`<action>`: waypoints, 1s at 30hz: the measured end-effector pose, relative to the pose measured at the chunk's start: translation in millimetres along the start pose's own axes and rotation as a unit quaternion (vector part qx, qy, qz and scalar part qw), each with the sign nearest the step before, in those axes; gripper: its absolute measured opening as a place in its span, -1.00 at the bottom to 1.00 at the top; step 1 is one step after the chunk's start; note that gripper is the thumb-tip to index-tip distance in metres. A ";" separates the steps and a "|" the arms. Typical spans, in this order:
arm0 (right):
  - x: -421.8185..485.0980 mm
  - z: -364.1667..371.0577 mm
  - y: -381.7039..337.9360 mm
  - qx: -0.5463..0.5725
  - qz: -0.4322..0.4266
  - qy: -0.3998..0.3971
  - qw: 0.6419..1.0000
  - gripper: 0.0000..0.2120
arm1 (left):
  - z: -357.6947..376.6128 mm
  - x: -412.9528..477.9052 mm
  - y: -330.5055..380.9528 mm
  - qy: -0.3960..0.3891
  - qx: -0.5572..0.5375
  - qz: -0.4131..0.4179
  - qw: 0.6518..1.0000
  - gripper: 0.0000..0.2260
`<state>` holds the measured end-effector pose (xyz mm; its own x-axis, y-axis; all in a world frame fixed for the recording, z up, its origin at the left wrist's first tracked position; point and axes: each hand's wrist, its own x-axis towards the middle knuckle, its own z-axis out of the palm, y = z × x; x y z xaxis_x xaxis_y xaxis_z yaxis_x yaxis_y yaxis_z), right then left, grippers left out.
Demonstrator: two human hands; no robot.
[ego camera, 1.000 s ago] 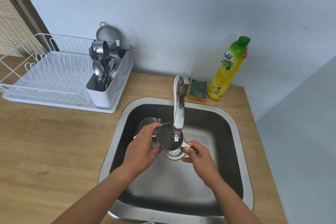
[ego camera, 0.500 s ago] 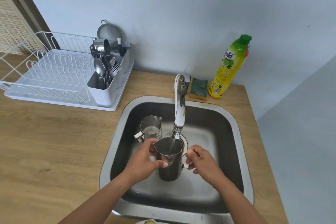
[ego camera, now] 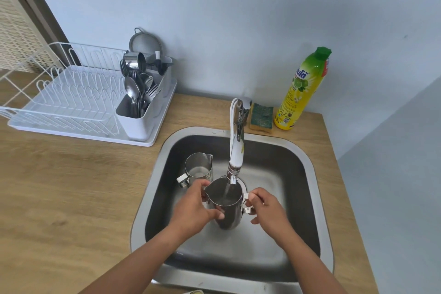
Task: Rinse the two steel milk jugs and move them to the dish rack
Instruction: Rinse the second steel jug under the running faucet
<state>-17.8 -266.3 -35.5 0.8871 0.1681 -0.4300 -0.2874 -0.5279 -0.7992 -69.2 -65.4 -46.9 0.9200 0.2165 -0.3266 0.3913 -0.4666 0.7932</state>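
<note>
I hold a steel milk jug (ego camera: 226, 205) upright under the tap (ego camera: 236, 150), and water runs into its open mouth. My left hand (ego camera: 194, 207) wraps the jug's left side near the spout. My right hand (ego camera: 268, 206) pinches its handle on the right. The second steel jug (ego camera: 198, 169) stands upright in the sink (ego camera: 307, 174), just behind and left of my left hand, with its handle pointing left. The white dish rack (ego camera: 71, 102) sits on the wooden counter at the far left.
A cutlery holder (ego camera: 140, 112) with spoons and forks fills the rack's right end, with a steel cup and a sieve behind it. A green sponge (ego camera: 261, 116) and a yellow dish-soap bottle (ego camera: 301, 90) stand behind the sink. A wall runs along the right.
The jug was tipped on its side at the tap a second ago. It now stands upright and a little lower, taking water. Both hands have kept their hold on it.
</note>
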 end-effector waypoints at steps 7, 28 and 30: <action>-4.6 4.1 10.0 0.029 0.024 -0.025 0.999 -0.86 | -1.2 5.2 -3.8 -0.040 -0.005 -0.019 0.999 -0.29; 0.3 18.2 16.7 -0.018 0.182 -0.089 0.979 -0.65 | -3.4 25.2 -0.3 -0.140 -0.005 -0.185 0.973 -0.48; 1.3 18.8 16.2 0.006 0.192 -0.088 0.977 -0.64 | -3.2 26.3 -0.1 -0.143 -0.009 -0.201 0.969 -0.45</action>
<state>-28.2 -259.0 -56.9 0.6380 0.1001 -0.7635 -0.5923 -0.5698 -0.5696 -45.1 -56.9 -54.0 0.6619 0.1297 -0.7383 0.7211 -0.3789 0.5800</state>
